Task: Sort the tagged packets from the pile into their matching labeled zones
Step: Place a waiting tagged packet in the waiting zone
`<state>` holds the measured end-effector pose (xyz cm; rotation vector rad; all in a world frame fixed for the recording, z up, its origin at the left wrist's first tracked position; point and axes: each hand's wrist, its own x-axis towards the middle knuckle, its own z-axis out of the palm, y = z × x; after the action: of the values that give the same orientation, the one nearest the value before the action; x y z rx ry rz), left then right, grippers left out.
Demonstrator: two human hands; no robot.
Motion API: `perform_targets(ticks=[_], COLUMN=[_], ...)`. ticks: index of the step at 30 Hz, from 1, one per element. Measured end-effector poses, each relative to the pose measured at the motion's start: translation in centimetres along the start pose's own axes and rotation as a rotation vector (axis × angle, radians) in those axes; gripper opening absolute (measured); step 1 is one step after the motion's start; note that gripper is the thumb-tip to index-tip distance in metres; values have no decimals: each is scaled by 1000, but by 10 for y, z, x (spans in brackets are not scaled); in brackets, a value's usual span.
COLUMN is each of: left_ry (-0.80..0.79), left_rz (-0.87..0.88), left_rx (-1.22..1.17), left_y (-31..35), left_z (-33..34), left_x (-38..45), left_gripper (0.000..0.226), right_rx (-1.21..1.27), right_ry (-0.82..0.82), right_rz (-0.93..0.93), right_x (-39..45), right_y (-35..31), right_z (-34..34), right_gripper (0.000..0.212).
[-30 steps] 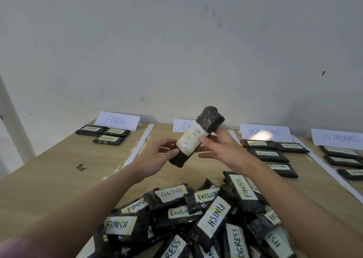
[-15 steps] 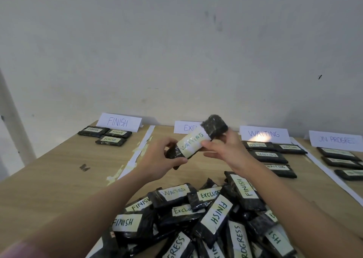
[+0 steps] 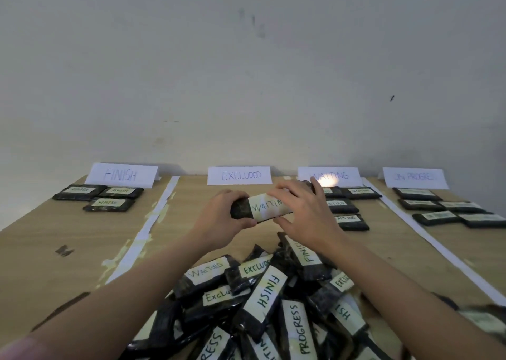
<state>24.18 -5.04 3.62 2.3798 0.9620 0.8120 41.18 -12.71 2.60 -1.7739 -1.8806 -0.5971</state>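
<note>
Both hands, left hand (image 3: 221, 217) and right hand (image 3: 304, 214), gripping one WAITING packet (image 3: 264, 206) above the pile (image 3: 262, 305)

- Dim, flat indoor light; grey wall (image 3: 246, 72) darkens toward corners.
- One bright glare spot washes out WAITING sign (image 3: 328, 177).
- ON PROGRESS sign (image 3: 414, 178) faint, lettering barely readable.
- Wide-angle distortion: table (image 3: 54, 250) edges splay outward.
- Bottom corners blurred; far right packet (image 3: 484, 318) smeared.
- Soft shadows behind signs.
</note>
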Motion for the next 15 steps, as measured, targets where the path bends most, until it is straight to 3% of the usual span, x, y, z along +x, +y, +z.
perform_targets(ticks=[8, 15], left_ry=[-74, -177], left_rz=[128, 145], left_rx=[-37, -70], left_y=[54, 88], left_z=[54, 100], left_x=[31, 54], left_gripper=[48, 74], right_rx=[-107, -95], right_ry=[26, -70], right_rz=[-6, 173], right_x=[-38, -78], right_y=[65, 131], right_z=[-26, -38], right_gripper=[47, 58])
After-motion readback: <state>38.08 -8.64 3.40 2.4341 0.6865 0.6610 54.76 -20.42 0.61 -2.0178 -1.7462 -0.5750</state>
